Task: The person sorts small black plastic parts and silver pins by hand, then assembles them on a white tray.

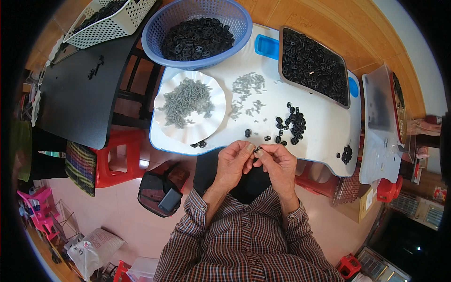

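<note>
Black and small, a plastic part [258,150] sits pinched between the fingertips of both hands just off the near edge of the white tabletop [324,127]. The left hand [233,162] has its grip closed on the part from one side, thumb and forefinger pressed together; the right hand [277,160] closes its grip on it from the other side, so the two hands touch around it. On the tabletop just beyond the hands lies a loose cluster of black parts [291,124], with scattered grey pins [246,94] farther out. A white scalloped plate [213,127] heaped with grey pins stands to the left. A blue basket [155,42] and a grey tray [282,70], both full of black parts, stand at the far side.
</note>
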The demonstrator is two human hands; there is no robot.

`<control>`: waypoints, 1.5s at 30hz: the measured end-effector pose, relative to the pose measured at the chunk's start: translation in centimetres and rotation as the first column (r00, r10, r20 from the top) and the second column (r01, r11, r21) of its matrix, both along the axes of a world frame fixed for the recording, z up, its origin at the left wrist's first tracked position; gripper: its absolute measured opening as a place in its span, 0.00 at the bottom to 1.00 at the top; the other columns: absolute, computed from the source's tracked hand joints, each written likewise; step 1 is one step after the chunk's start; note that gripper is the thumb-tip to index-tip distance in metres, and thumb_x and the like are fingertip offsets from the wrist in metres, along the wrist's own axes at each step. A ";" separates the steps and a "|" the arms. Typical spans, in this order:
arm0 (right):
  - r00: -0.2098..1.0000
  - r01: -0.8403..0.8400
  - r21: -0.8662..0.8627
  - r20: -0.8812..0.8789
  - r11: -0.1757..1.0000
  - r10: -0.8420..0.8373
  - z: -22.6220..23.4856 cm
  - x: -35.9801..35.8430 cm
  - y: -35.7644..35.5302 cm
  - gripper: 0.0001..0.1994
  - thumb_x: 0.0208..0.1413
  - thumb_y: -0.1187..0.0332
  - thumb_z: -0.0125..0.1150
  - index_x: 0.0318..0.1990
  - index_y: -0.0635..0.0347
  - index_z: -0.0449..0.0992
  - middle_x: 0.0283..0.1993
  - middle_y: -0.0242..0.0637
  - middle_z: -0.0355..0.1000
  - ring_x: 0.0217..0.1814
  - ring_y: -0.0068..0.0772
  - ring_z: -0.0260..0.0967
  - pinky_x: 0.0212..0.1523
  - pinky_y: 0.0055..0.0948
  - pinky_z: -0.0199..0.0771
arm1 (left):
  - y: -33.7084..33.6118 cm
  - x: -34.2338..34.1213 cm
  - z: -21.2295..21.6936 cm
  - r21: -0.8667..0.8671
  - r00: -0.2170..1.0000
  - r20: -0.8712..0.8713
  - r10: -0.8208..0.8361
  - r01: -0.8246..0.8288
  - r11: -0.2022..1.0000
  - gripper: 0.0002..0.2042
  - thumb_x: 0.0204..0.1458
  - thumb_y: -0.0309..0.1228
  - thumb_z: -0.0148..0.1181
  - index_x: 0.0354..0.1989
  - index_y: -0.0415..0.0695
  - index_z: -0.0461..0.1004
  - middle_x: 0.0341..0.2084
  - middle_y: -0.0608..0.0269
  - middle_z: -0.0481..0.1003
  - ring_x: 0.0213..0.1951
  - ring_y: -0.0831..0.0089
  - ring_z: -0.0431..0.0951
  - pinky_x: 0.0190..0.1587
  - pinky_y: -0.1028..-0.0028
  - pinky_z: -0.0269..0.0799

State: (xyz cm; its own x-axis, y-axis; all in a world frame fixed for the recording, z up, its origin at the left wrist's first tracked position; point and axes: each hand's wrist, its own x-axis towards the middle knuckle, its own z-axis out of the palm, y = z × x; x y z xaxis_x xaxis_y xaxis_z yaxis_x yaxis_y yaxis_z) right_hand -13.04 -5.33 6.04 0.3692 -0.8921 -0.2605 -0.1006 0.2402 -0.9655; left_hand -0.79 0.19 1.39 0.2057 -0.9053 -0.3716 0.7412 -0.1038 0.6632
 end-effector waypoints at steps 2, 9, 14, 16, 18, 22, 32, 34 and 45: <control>1.000 0.002 0.001 -0.001 1.000 -0.002 0.0 0.0 0.0 0.07 0.57 0.73 0.59 0.40 0.67 0.75 0.34 0.35 0.77 0.29 0.18 0.74 0.22 0.13 0.65 | 0.0 0.0 0.0 0.003 1.000 0.006 0.005 -0.005 1.000 0.10 0.60 0.32 0.54 0.38 0.36 0.73 0.21 0.68 0.72 0.18 0.85 0.66 0.18 0.86 0.60; 1.000 0.006 -0.016 -0.003 1.000 -0.006 -0.1 0.0 0.0 0.06 0.57 0.74 0.59 0.40 0.67 0.75 0.33 0.34 0.77 0.28 0.17 0.73 0.23 0.13 0.65 | -0.1 -0.1 0.1 0.012 0.999 0.034 -0.005 0.004 1.000 0.10 0.60 0.33 0.55 0.38 0.37 0.73 0.21 0.69 0.72 0.19 0.85 0.66 0.18 0.86 0.61; 1.000 0.012 -0.020 -0.004 1.000 -0.012 0.1 0.2 0.0 0.06 0.57 0.76 0.59 0.40 0.68 0.75 0.33 0.35 0.77 0.29 0.17 0.73 0.24 0.13 0.67 | -0.1 -0.1 0.0 0.007 0.996 0.084 0.011 -0.011 1.000 0.10 0.60 0.33 0.56 0.37 0.36 0.74 0.21 0.69 0.72 0.19 0.86 0.67 0.18 0.86 0.62; 1.000 0.018 -0.021 -0.011 1.000 -0.019 0.0 0.1 0.1 0.06 0.57 0.76 0.59 0.40 0.69 0.75 0.33 0.35 0.77 0.29 0.18 0.73 0.25 0.14 0.68 | -0.1 -0.1 -0.1 0.004 0.997 0.083 0.007 -0.007 1.000 0.10 0.60 0.33 0.56 0.37 0.37 0.74 0.21 0.69 0.72 0.19 0.86 0.67 0.18 0.86 0.62; 0.999 0.018 -0.066 -0.027 0.998 -0.020 0.0 0.2 0.1 0.05 0.56 0.77 0.58 0.39 0.70 0.74 0.32 0.36 0.76 0.29 0.19 0.73 0.27 0.15 0.72 | -0.1 -0.1 0.1 0.001 0.996 0.089 0.008 -0.008 1.000 0.10 0.59 0.33 0.56 0.37 0.37 0.74 0.21 0.69 0.72 0.19 0.86 0.67 0.18 0.86 0.62; 0.999 0.027 -0.078 -0.021 0.997 -0.029 0.3 0.3 0.2 0.05 0.56 0.78 0.58 0.39 0.71 0.74 0.32 0.37 0.76 0.29 0.20 0.73 0.30 0.17 0.74 | -0.2 -0.1 0.1 0.008 0.992 0.123 0.008 -0.009 1.000 0.09 0.59 0.32 0.56 0.37 0.37 0.74 0.20 0.69 0.72 0.19 0.86 0.67 0.18 0.86 0.63; 0.998 0.010 -0.126 -0.055 0.992 -0.017 0.2 0.3 0.6 0.04 0.56 0.78 0.59 0.38 0.69 0.75 0.29 0.35 0.75 0.25 0.17 0.72 0.25 0.16 0.73 | 0.1 0.1 0.4 -0.038 0.959 0.282 -0.016 0.027 0.999 0.08 0.60 0.30 0.55 0.36 0.36 0.74 0.20 0.69 0.72 0.18 0.86 0.68 0.18 0.86 0.63; 0.998 0.009 -0.159 -0.055 0.987 -0.018 0.1 0.1 0.6 0.04 0.56 0.78 0.59 0.38 0.69 0.75 0.28 0.33 0.75 0.24 0.16 0.71 0.24 0.16 0.73 | 0.0 0.2 0.5 -0.034 0.944 0.327 -0.050 0.065 0.997 0.08 0.60 0.30 0.55 0.36 0.36 0.73 0.20 0.69 0.72 0.19 0.86 0.68 0.18 0.86 0.63; 0.994 0.013 -0.172 -0.101 0.985 -0.030 0.2 -0.7 0.4 0.06 0.57 0.76 0.58 0.41 0.67 0.76 0.31 0.32 0.76 0.27 0.16 0.72 0.26 0.15 0.72 | -0.3 -0.5 0.9 -0.067 0.979 0.201 -0.036 0.050 0.997 0.08 0.61 0.30 0.52 0.40 0.36 0.71 0.21 0.69 0.71 0.21 0.85 0.70 0.20 0.84 0.67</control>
State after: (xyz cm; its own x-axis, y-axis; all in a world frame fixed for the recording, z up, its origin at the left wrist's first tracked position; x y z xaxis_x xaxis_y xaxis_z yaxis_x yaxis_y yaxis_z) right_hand -13.71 -4.95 6.24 0.3287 -0.9342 -0.1389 -0.1980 0.0756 -0.9773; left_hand -1.29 -0.14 2.29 0.2295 -0.9374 -0.2617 0.5895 -0.0801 0.8038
